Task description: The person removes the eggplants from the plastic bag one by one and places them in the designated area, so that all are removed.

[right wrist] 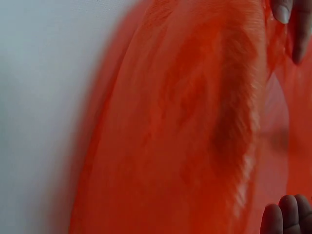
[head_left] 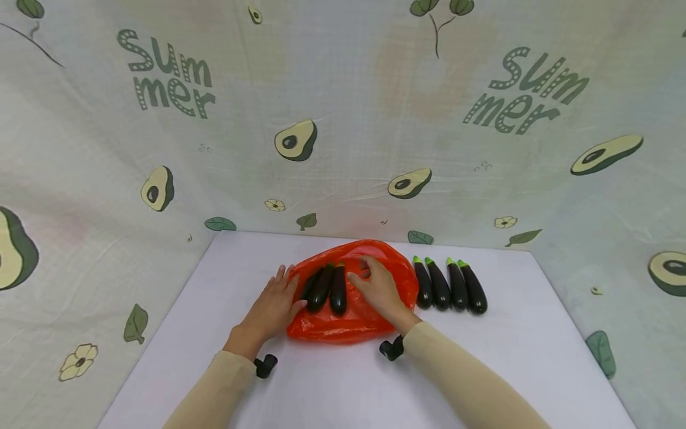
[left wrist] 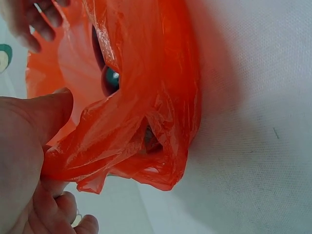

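A red plastic bag (head_left: 343,332) lies with its mouth spread on the white table. Inside its left half, dark eggplants (head_left: 338,291) lie side by side, three of them visible. My left hand (head_left: 274,307) holds the bag's left rim; in the left wrist view the film runs between thumb and fingers. Over the bag's opening, right of those eggplants, hovers my right hand (head_left: 379,291), fingers loosely bent and nothing seen in them. Bag film (right wrist: 170,126) fills most of the right wrist view, with fingertips at its right edge.
Several eggplants (head_left: 457,286) with green stem ends lie in a row just right of the bag. The white table (head_left: 514,357) extends around them. A printed cloth (head_left: 348,89) hangs behind and at both sides. Black wrist mounts (head_left: 266,366) sit below both hands.
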The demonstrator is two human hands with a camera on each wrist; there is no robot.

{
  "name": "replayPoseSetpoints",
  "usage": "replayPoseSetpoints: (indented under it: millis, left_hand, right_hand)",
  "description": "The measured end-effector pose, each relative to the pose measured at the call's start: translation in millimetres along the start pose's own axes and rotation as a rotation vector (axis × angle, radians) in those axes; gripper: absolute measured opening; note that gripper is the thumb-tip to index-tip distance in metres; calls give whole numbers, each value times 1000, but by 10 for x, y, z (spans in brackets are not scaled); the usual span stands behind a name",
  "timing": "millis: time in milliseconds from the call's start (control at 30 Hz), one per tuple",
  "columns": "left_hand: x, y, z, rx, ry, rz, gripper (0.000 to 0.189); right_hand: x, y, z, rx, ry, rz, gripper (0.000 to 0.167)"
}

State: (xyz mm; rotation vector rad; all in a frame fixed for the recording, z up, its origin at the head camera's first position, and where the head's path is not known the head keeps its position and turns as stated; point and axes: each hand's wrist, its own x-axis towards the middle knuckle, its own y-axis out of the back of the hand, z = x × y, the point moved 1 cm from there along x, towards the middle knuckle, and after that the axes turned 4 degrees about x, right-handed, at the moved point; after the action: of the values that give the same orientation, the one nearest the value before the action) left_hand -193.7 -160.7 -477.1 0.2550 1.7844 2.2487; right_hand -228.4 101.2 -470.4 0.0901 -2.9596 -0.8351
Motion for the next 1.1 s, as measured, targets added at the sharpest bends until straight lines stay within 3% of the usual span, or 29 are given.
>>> replayPoseSetpoints:
  millis: [367, 767, 1100]
  left_hand:
    - [11, 10, 23, -7, 12, -4, 77]
    - [14, -7, 16, 4, 4, 1, 78]
    - [17, -11, 12, 4, -13, 10, 78]
  right_hand:
    - [137, -279, 82, 26, -81, -59, 67]
    - [196, -472, 157, 70, -54, -86, 69]
    - [237, -560, 191, 5, -62, -74, 68]
